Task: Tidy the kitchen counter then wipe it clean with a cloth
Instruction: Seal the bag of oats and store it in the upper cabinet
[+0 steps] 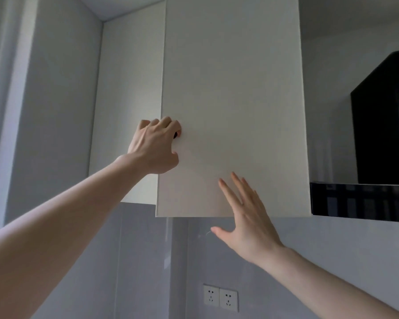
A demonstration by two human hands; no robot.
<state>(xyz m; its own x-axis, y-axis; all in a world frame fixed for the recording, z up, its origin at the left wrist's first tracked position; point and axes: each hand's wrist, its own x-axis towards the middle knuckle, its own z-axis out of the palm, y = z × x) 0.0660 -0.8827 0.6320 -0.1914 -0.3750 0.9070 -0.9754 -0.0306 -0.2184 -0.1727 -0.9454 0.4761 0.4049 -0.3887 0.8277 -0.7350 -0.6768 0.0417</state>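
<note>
The left hand (pixel 153 147) reaches up to the white wall cabinet door (pixel 233 107), its grip curled narrow around a small dark knob (pixel 176 135) near the door's left edge, low on the panel; only a sliver of the knob shows past the fingers. The right hand (pixel 244 217) is spread wide and holds nothing, fingers flat at the door's bottom edge, seemingly to steady or guide the panel as it swings. Whether it actually touches the door I cannot tell. The door stands slightly forward of the neighbouring cabinet front (pixel 127 100), so it looks just ajar. The cabinet's inside is hidden, so its contents cannot be named. This reads as a tidying step, with the cabinet serving for storage. The surface to be wiped lies below the view, and no cloth appears. A black range hood (pixel 382 125) hangs beside the cabinet's right edge, and twin wall sockets (pixel 220 298) sit on the backsplash (pixel 143 261) below.
</note>
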